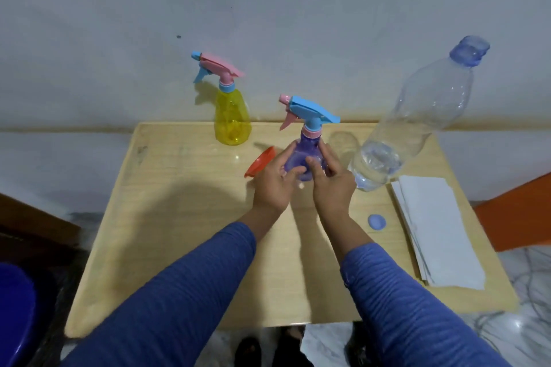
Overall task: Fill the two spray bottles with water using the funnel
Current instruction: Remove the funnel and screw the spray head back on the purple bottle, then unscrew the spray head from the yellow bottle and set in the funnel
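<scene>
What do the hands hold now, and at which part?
Both the left hand and right hand hold the purple spray bottle by its round body, below the trigger head.

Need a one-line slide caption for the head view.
Both hands, left hand and right hand, hold the purple spray bottle on the table, orange funnel and uncapped water bottle alongside.

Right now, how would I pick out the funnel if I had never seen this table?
On the wooden table, find the two hands round the purple spray bottle near the middle. Just beyond the left hand, partly hidden by it, lies the funnel. It is the only orange thing on the table, a tilted open cone.
</scene>
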`<state>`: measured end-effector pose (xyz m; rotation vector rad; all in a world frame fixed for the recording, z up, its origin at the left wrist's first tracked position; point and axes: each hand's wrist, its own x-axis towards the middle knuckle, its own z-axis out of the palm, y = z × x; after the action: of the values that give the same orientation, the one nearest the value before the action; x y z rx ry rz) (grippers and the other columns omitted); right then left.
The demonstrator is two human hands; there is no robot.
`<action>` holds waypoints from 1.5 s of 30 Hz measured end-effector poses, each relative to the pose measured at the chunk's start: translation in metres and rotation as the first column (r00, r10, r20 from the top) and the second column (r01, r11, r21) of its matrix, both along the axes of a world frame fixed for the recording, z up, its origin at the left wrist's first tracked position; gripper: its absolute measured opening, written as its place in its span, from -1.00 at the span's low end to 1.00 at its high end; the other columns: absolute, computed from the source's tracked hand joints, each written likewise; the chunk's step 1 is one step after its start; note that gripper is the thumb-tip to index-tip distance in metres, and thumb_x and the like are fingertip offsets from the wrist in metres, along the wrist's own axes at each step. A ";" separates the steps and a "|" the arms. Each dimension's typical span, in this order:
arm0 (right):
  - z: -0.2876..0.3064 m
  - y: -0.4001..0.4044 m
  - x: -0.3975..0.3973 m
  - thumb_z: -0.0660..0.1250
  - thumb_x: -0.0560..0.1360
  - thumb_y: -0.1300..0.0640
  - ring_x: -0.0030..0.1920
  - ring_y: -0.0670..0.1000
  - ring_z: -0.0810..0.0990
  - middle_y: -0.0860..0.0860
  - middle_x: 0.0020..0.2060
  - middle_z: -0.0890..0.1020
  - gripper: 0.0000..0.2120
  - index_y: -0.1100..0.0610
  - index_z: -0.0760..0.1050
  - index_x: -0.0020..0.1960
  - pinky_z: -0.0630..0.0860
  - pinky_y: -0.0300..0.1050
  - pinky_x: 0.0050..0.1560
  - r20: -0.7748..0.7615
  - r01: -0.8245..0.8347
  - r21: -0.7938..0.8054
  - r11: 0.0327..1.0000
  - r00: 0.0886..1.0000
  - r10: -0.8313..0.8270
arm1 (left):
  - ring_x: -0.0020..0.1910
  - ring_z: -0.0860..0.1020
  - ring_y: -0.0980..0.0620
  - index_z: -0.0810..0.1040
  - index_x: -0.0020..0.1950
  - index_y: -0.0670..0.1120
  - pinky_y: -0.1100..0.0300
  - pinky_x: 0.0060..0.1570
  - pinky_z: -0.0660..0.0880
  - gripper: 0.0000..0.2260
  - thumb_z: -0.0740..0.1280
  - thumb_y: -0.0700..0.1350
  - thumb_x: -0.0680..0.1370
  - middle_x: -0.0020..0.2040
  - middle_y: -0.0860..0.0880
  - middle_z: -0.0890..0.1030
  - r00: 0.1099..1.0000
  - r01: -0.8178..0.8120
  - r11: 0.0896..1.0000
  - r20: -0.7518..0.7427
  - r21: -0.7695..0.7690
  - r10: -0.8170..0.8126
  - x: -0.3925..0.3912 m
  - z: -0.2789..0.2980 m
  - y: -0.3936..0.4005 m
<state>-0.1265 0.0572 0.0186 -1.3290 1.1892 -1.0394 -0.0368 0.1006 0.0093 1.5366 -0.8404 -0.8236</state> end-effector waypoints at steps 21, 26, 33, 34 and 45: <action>-0.054 -0.137 0.056 0.37 0.43 0.38 0.24 0.15 0.54 0.19 0.20 0.58 -0.61 0.22 0.51 0.24 0.46 0.03 0.28 -0.001 -0.138 0.012 0.990 0.990 0.138 | 0.24 0.47 0.02 0.39 0.38 -0.14 0.63 -0.03 0.31 -0.52 0.30 -0.40 0.48 0.32 -0.10 0.47 0.926 -0.361 0.927 0.154 0.103 0.344 0.016 -0.047 -0.128; -0.062 -0.136 0.054 0.36 0.45 0.30 0.27 0.05 0.52 0.11 0.23 0.57 -0.63 0.06 0.53 0.23 0.45 0.02 0.31 -0.020 -0.158 -0.008 0.987 0.987 0.158 | 0.25 0.48 0.04 0.38 0.40 -0.05 0.61 0.06 0.29 -0.52 0.30 -0.32 0.50 0.32 -0.04 0.49 0.909 -0.382 0.921 0.206 0.071 0.361 0.015 -0.057 -0.128; -0.055 -0.135 0.048 0.31 0.53 0.20 0.38 -0.09 0.36 0.06 0.38 0.43 -0.62 0.05 0.44 0.34 0.28 -0.21 0.40 -0.119 -0.245 -0.003 0.970 0.963 0.243 | 0.24 0.48 0.08 0.36 0.41 0.03 0.30 0.19 0.43 -0.51 0.31 -0.27 0.52 0.33 0.03 0.48 0.923 -0.364 0.927 0.167 0.094 0.346 0.016 -0.058 -0.128; -0.053 -0.135 0.047 0.30 0.54 0.20 0.39 -0.09 0.35 0.07 0.40 0.41 -0.61 0.06 0.41 0.35 0.25 -0.23 0.41 -0.170 -0.259 -0.024 0.966 0.953 0.251 | 0.25 0.48 0.07 0.36 0.41 0.03 0.21 0.23 0.44 -0.52 0.31 -0.26 0.52 0.34 0.02 0.48 0.925 -0.359 0.928 0.168 0.101 0.340 0.017 -0.057 -0.128; -0.018 -0.141 0.042 0.23 0.51 0.08 0.29 0.15 0.41 0.17 0.31 0.42 -0.52 0.18 0.27 0.39 0.36 -0.09 0.21 -0.734 -0.400 0.116 0.909 0.582 0.350 | 0.10 0.54 -0.08 0.41 0.32 -0.09 0.24 -0.01 0.37 -0.60 0.32 -0.20 0.48 0.15 -0.08 0.58 0.939 -0.291 0.917 0.264 0.272 0.219 0.022 -0.022 -0.125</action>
<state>-0.0847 -0.0839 0.0004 -2.0584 1.3541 -0.1755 -0.0152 -0.0240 -0.0131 2.0012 -0.6728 -0.6088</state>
